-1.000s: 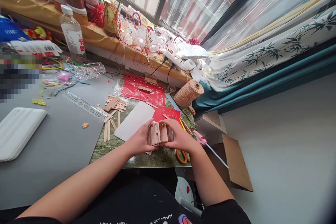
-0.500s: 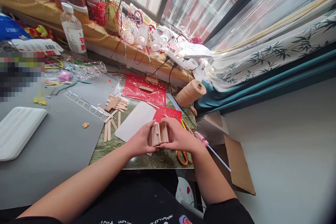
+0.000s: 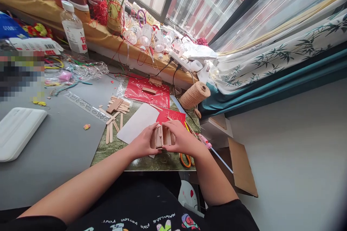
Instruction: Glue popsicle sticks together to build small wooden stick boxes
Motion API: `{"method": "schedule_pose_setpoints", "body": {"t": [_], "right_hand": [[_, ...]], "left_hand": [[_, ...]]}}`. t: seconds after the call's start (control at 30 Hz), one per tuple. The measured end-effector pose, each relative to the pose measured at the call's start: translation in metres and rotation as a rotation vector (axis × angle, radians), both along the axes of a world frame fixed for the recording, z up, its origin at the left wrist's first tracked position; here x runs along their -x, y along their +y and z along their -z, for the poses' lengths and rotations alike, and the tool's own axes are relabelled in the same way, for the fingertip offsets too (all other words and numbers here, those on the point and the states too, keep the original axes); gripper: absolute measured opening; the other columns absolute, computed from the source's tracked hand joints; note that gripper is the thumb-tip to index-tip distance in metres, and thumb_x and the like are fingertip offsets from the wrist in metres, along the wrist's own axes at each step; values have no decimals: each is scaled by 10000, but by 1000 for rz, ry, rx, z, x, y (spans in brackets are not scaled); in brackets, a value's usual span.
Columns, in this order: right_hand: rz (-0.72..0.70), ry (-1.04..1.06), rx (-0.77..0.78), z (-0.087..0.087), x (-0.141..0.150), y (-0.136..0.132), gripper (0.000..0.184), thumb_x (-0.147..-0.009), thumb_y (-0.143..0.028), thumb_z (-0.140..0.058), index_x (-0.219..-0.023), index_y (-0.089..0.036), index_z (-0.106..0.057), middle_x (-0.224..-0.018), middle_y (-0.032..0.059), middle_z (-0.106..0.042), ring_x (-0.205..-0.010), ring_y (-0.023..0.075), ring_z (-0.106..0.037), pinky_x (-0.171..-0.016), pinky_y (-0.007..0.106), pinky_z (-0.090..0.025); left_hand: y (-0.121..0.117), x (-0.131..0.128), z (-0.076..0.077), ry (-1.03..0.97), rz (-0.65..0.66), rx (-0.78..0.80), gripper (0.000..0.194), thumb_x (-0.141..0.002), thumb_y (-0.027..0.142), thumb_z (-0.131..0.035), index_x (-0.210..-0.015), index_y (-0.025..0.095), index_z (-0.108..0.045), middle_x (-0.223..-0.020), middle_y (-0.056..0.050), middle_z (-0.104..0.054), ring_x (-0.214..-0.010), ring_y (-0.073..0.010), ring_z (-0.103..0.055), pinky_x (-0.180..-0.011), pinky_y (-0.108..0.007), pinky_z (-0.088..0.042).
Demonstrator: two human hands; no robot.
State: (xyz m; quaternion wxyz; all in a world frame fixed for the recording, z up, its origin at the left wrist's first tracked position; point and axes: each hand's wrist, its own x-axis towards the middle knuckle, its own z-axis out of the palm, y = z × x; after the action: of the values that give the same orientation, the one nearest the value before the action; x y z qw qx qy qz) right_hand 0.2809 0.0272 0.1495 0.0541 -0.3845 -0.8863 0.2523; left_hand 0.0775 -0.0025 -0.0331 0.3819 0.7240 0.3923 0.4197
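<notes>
A small model built of flat wooden sticks (image 3: 162, 136) is gripped between both hands above the green patterned mat (image 3: 114, 148). My left hand (image 3: 142, 143) clasps its left side, fingers curled around it. My right hand (image 3: 181, 139) holds its right side and top, fingers closed over it. Loose wooden sticks (image 3: 115, 112) lie in a heap on the mat to the left. A white card (image 3: 137, 122) lies just behind my hands.
Red paper sheets (image 3: 148, 92), a twine spool (image 3: 193, 95), orange-handled scissors (image 3: 185, 160), a ruler (image 3: 86, 106), a white tray (image 3: 17, 131), a bottle (image 3: 72, 29) and jars crowd the table and sill. A cardboard box (image 3: 238, 166) sits beyond the table's right edge.
Both hands keep hold of the stick model and have shifted slightly; my right fingers now lie further over its top. The view has drifted a little.
</notes>
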Motion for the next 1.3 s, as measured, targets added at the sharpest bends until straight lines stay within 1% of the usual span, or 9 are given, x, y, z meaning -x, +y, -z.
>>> {"method": "schedule_pose_setpoints", "body": {"t": [0.1, 0.17, 0.33, 0.47, 0.6, 0.87, 0.97, 1.07, 1.3], "right_hand": [[-20, -4, 2, -3, 2, 1, 788, -759, -286, -882, -1464, -260, -532, -1369, 125, -597, -1326, 337, -534, -1148, 544, -489], [-21, 11, 0, -6, -1, 2, 792, -749, -277, -886, -1460, -261, -539, -1360, 124, -595, -1328, 337, -534, -1151, 542, -487], [-2, 53, 21, -13, -10, 7, 846, -752, -345, -905, -1500, -291, -514, -1452, 123, -544, -1410, 343, -495, -1206, 550, -448], [-18, 43, 25, -7, -9, 3, 814, -767, -305, -890, -1490, -297, -516, -1406, 116, -574, -1388, 336, -509, -1191, 545, -460], [8, 70, 20, 1, -8, -1, 825, -756, -297, -893, -1487, -294, -512, -1433, 121, -557, -1419, 345, -483, -1205, 552, -440], [31, 104, 23, 2, -12, -1, 802, -748, -294, -887, -1465, -289, -528, -1438, 121, -566, -1399, 345, -497, -1193, 546, -443], [24, 112, 31, 6, -9, 0, 796, -740, -275, -888, -1453, -287, -533, -1429, 114, -574, -1394, 340, -494, -1194, 534, -440], [22, 110, 40, 8, -7, 1, 777, -745, -298, -894, -1436, -281, -539, -1424, 112, -585, -1397, 341, -491, -1198, 539, -432], [15, 79, 44, 6, -14, 6, 786, -755, -335, -891, -1445, -263, -523, -1441, 122, -572, -1380, 333, -514, -1191, 536, -444]], "left_hand": [[-1, 0, -3, -3, -2, -11, 1249, -689, 394, -929, -1671, 304, -162, -1612, -174, -443, -1461, -390, -500, -1212, -602, -438], [-1, 1, -4, -5, -5, -12, 1259, -675, 394, -938, -1672, 297, -174, -1602, -176, -454, -1454, -393, -507, -1207, -598, -443], [-2, 1, -5, -2, -2, -4, 1283, -667, 423, -950, -1675, 302, -166, -1597, -175, -457, -1463, -390, -499, -1213, -595, -437], [-1, 1, -5, 8, 1, -10, 1276, -685, 453, -938, -1674, 316, -144, -1600, -166, -457, -1464, -386, -501, -1215, -593, -435], [-1, 0, -5, 5, 0, -23, 1259, -705, 467, -926, -1674, 316, -137, -1592, -164, -462, -1454, -378, -509, -1211, -587, -440], [-1, -2, 0, -22, 4, -37, 1283, -673, 406, -946, -1674, 339, -146, -1581, -147, -466, -1451, -375, -505, -1207, -581, -443], [0, -2, 2, -12, 4, -60, 1272, -683, 414, -936, -1671, 335, -139, -1589, -154, -445, -1461, -376, -487, -1212, -579, -435], [1, -3, 4, -1, -5, -64, 1265, -690, 438, -932, -1668, 328, -136, -1601, -161, -423, -1468, -379, -476, -1217, -583, -428], [1, -2, 4, 20, 2, -35, 1260, -680, 434, -939, -1660, 339, -152, -1605, -158, -423, -1483, -393, -460, -1223, -607, -421]]}}
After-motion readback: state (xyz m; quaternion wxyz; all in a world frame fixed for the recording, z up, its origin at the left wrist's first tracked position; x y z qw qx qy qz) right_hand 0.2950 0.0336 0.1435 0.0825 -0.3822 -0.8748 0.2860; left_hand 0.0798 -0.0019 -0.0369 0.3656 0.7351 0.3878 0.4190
